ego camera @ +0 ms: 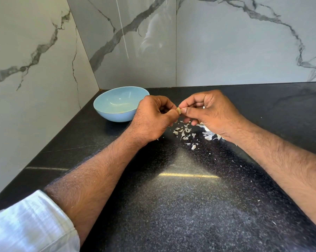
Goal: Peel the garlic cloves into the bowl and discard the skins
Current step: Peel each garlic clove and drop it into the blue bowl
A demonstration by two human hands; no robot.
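Blue bowl (117, 106) at far left of black counter (171, 197), near the wall corner, apparently without cloves. Left hand (151, 119) beside it, fingers curled, pinching garlic clove (179, 110) at thumb tip. Right hand (208, 111) opposite, thumb and forefinger nipping the same clove. Loose skins (184, 133) scattered below and rightward. Step judged: stripping skin. Next: free the remaining skin, then carry clove left to bowl.
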